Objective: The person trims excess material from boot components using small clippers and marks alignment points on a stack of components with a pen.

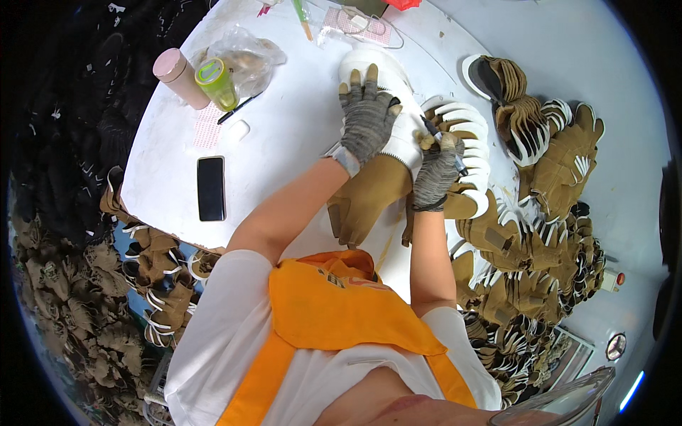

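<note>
The orange apron (348, 309) bears small lettering on its front, foreshortened and too unclear to read, and the patterned sheet (207, 126) well to the left of the brown-and-white piece (381, 181) carries red marks too fine to make out. The brown-and-white piece itself lies on the white table (298, 135), its white part directly beneath the left hand (368, 122) and its brown part reaching back toward the person. That hand, in a grey knit glove with tan fingertips, rests palm down on the piece, fingers extended and somewhat spread, thumb out to the side; its forearm slants in from the lower left of the piece, with a pale band (346, 159) around the wrist. The right hand (437, 174), gloved alike, is at the piece's right side, fingers curled and pinching a dark-and-grey pen (460, 167); whether the tip touches anything cannot be told. Its forearm rises almost straight from below. Just right of the piece fans a stack of white-edged brown pieces (469, 131). Left of the piece are a phone (211, 189) with a dark screen, a green bottle (217, 84) and a pink flask (182, 79)
</note>
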Tool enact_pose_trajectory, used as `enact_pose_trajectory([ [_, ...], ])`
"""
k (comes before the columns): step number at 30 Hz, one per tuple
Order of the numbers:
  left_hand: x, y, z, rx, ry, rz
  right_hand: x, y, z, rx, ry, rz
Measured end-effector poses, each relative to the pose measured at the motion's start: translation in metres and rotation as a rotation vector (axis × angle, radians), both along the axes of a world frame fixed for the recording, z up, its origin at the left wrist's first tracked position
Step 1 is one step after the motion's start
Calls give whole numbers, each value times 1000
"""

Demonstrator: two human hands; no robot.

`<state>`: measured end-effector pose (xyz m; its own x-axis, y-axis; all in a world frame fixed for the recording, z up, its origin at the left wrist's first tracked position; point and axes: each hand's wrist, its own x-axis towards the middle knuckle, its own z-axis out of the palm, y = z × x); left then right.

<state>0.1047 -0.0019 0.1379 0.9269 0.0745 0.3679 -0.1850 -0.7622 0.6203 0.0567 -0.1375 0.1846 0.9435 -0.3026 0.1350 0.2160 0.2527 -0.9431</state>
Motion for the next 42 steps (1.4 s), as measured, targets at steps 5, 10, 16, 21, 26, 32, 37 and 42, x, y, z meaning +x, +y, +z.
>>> enact_pose_trajectory([
  [5, 29, -25, 4, 163, 127, -157, 59, -7, 17, -292, -75, 29],
  [10, 24, -56, -6, 236, 29, -195, 121, 13, 13, -467, 20, 86],
  [16, 31, -52, -9, 250, 117, -258, 158, 3, -29, -589, -6, 25],
  [21, 34, -55, -16, 221, 102, -252, 165, 2, -31, -678, 94, 31],
  [26, 35, -56, -18, 225, 143, -286, 182, -3, -40, -886, 228, -23],
  [32, 36, -56, -21, 218, 108, -268, 189, 5, -37, -873, 237, 79],
  [37, 33, -58, -20, 185, 68, -265, 203, -19, -54, -1232, -62, 135],
  [42, 33, -59, -22, 150, 45, -253, 198, -6, -42, -1329, 2, 17],
])
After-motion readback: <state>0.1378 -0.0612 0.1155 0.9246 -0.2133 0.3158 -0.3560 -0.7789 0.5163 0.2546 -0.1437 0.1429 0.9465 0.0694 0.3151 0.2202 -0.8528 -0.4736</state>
